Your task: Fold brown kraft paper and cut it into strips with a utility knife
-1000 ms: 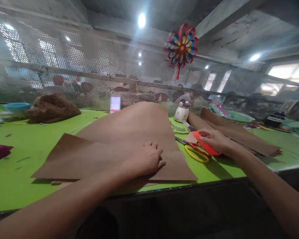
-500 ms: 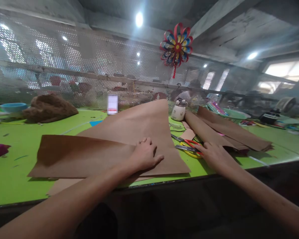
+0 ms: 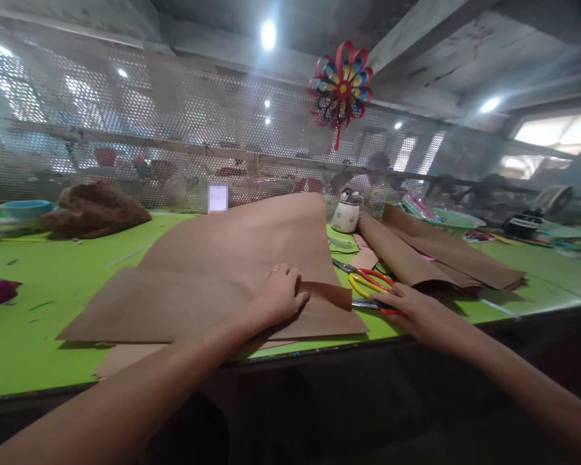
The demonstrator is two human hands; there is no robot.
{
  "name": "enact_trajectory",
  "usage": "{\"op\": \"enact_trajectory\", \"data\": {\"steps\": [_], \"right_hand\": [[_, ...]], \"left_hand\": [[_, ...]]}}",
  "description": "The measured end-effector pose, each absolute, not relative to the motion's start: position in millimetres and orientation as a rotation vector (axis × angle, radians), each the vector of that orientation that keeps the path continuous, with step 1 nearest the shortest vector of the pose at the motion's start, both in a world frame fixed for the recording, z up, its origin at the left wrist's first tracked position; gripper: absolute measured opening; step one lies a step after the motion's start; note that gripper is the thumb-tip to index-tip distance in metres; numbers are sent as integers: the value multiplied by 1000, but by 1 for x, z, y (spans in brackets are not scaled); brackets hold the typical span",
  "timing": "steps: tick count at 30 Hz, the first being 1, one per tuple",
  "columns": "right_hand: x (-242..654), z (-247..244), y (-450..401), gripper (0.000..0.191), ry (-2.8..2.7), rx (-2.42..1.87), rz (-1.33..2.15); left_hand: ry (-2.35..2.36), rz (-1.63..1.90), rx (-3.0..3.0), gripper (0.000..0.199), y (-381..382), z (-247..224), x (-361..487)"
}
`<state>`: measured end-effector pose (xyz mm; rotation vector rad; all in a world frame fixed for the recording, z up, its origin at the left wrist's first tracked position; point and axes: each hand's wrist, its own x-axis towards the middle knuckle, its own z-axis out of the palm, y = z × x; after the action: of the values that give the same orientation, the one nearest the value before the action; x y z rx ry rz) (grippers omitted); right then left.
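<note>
held scissors have reached brown paper; loose scissors, white bottle beyond.

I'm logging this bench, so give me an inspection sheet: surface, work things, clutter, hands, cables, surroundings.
Surface: green table, scattered with scraps.
Work things: brown paper, raised at the back; red scissors at its right edge, tips hidden.
Clutter: yellow-red scissors, bottle, bowl, brown bundle, folded sheets.
Hands: left hand rests on the paper; right hand holds the red scissors.
Cables: thin dark line near the bottle; cannot tell whether a cable.
Surroundings: mesh screen, hanging ornament, ceiling lights.
</note>
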<state>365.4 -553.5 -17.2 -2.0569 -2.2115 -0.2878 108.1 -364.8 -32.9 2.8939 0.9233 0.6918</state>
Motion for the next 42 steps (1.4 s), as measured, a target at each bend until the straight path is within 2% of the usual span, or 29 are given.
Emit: {"op": "enact_trajectory", "data": {"steps": [5,9,14,22,25,31,35,42], "right_hand": [[371,-17,-572,37,-2187,-1993,-67],[373,-11,-575,38,-2181,-2043,-70],[368,-4,-570,35,-2239,-1927,47],[351,0,-601,40,-2236,-1966,229],[348,-3,-611,42,-2232,-2020,224],[335,-9,-623,41,-2165,-2008,264],[328,-11,-629,43,-2141,-2019,260],[329,-20,-628,44,-2107,-1974,288]], "left_hand": [[814,704,2896,29,-366,-35,108],[763,648,2924,16,-365,-32,108],[785,620,2917,28,-358,-29,108],[731,667,3009,20,-368,-27,110],[484,697,3104,21,-381,-17,107],[6,384,3048,34,-408,-9,99],[71,255,3078,46,-414,-14,96],[205,16,2995,49,-417,-11,95]]}}
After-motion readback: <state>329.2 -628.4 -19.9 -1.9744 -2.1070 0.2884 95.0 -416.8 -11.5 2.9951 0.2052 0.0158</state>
